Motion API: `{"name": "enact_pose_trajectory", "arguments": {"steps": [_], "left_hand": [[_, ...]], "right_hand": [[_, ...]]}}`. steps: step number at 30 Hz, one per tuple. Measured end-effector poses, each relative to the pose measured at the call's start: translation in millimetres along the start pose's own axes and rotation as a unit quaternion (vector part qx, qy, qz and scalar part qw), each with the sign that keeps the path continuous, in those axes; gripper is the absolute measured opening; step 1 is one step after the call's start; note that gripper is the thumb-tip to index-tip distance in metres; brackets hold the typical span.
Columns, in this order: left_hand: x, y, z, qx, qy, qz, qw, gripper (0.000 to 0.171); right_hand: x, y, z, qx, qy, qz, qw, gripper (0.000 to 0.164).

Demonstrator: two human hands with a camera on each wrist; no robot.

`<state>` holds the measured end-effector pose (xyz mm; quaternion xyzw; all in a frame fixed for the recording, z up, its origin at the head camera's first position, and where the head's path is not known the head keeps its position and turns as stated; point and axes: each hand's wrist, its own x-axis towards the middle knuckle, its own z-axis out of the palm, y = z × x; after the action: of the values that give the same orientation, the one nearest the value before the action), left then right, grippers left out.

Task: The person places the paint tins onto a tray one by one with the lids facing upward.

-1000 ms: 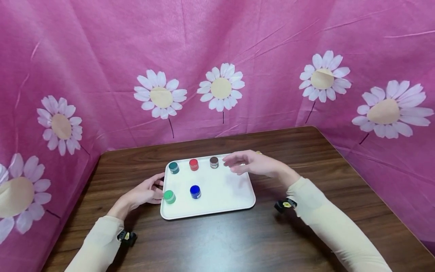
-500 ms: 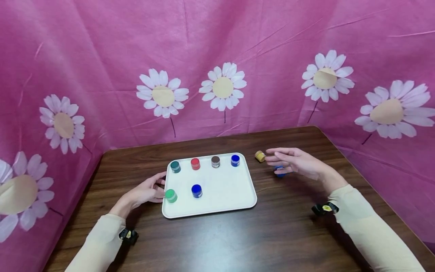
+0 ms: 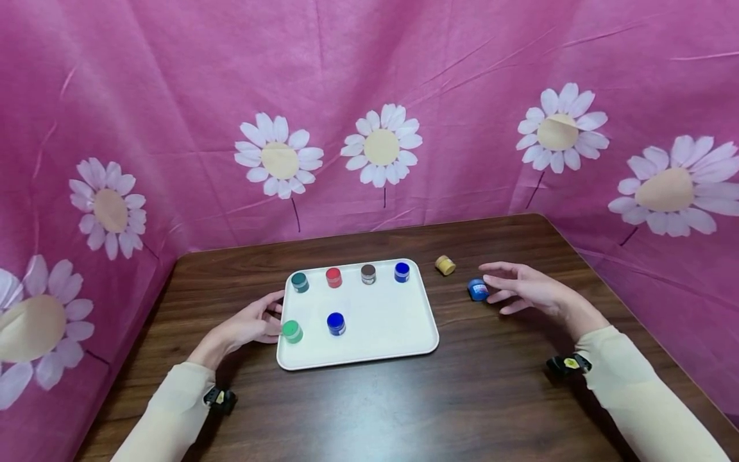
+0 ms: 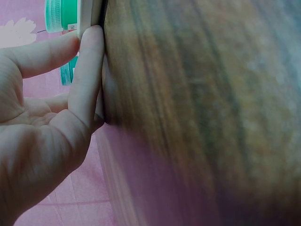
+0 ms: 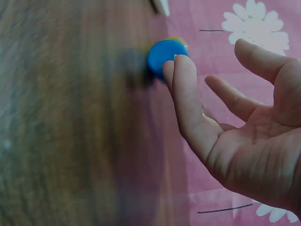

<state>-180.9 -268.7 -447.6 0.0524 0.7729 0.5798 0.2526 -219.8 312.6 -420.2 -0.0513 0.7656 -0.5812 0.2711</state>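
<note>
At the left side of a white tray (image 3: 375, 308), my left hand (image 3: 248, 327) pinches the rim; in the left wrist view its thumb and a finger (image 4: 89, 70) meet the tray's edge. My right hand (image 3: 534, 292) is spread beside a blue paint jar (image 3: 477, 289) lying on its side on the table, fingertips right by it; contact cannot be made out. Behind that jar lies a yellow paint jar (image 3: 445, 265). Along the tray's back stand a dark green jar (image 3: 299, 282), red jar (image 3: 333, 277), brown jar (image 3: 368, 274) and dark blue jar (image 3: 401, 272).
Nearer the tray's front stand a light green jar (image 3: 292, 332), close to my left thumb, and another dark blue jar (image 3: 336, 324). The wooden table (image 3: 369, 410) ends at a pink flowered cloth (image 3: 450, 160) behind and at both sides.
My right hand has moved from over the tray's back right corner to the right, away from the dark blue jar standing there, and down beside the lying blue jar. The left hand stays put.
</note>
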Motion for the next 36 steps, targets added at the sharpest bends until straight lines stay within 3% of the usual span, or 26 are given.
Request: {"name": "enact_pose_trajectory", "arguments": {"steps": [12,36], "left_hand": [[-1.0,2.4,-0.1,0.002,-0.002,0.004,1.0000,0.092],[1.0,3.9,0.0,0.003,-0.004,-0.002,1.0000,0.090]], "right_hand": [[22,8,8,-0.043,0.008,0.029,0.999,0.076],[27,8,13,-0.094,0.024,0.040,0.994,0.073]]}}
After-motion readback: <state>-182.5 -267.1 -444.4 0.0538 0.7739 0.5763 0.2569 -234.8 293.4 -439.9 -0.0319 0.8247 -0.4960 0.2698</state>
